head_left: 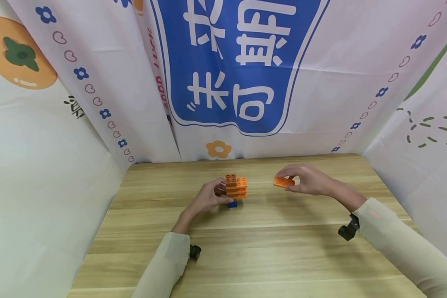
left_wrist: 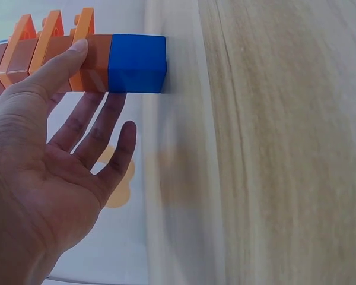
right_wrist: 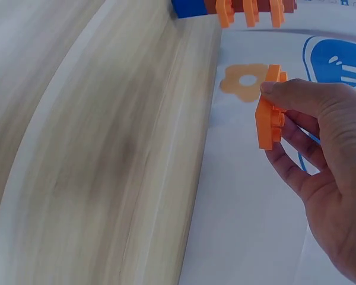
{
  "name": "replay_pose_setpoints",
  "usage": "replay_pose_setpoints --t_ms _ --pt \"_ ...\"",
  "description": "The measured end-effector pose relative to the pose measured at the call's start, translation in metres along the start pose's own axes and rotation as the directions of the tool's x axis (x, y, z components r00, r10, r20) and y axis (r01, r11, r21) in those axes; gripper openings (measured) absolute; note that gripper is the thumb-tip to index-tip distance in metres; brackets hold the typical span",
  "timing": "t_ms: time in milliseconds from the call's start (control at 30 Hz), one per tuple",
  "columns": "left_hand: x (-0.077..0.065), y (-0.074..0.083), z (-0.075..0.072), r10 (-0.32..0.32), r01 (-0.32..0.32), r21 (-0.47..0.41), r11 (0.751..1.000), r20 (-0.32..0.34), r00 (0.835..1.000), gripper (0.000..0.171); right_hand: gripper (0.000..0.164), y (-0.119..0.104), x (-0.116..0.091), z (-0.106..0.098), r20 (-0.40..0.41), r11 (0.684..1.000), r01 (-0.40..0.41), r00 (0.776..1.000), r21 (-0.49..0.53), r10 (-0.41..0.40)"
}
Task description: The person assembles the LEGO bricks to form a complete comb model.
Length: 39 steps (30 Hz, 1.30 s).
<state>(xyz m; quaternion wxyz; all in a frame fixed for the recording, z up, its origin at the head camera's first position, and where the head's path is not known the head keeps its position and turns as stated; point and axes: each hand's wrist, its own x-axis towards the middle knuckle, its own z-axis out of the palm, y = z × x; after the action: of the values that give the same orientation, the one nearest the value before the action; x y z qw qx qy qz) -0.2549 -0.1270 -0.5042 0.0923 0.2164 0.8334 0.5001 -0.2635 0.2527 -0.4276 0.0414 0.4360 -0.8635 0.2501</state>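
A stack of toy building bricks (head_left: 231, 186) stands on the table, with brown blocks and thin orange plates layered above a blue brick (left_wrist: 138, 63) at the bottom. The orange plates jut out toward the right. My left hand (head_left: 208, 195) grips this stack low down, thumb on the near side and fingers behind it; some fingertips are hidden by the bricks. To the right, above the table, my right hand (head_left: 308, 179) pinches a thin orange building brick (right_wrist: 267, 113) between thumb and fingers. In the right wrist view its studs face the palm. A gap separates it from the stack.
The wooden table (head_left: 223, 256) ends at a back edge just behind the bricks. A printed white cloth (head_left: 320, 99) hangs behind it and along both sides. Small black cameras are strapped at the left wrist (head_left: 195, 251) and right wrist (head_left: 348, 229).
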Motion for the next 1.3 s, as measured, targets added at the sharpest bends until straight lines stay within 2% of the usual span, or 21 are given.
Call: replay_pose_setpoints --t_ms 533,900,1300 --pt "0.0 -0.001 0.0 -0.006 0.006 0.014 1.0 -0.007 1.0 0.038 0.04 -0.02 0.029 0.005 -0.006 0.998 0.069 0.998 -0.01 -0.069" --pt "0.001 -0.001 0.001 -0.001 0.001 0.028 1.0 -0.006 1.0 0.039 0.039 -0.036 0.053 0.006 -0.024 0.986 0.162 0.987 0.042 -0.161" --pt "0.0 -0.001 0.0 0.019 -0.019 0.001 1.0 0.005 1.0 0.037 0.036 -0.051 0.081 0.014 -0.027 0.974 0.214 0.977 0.079 -0.213"
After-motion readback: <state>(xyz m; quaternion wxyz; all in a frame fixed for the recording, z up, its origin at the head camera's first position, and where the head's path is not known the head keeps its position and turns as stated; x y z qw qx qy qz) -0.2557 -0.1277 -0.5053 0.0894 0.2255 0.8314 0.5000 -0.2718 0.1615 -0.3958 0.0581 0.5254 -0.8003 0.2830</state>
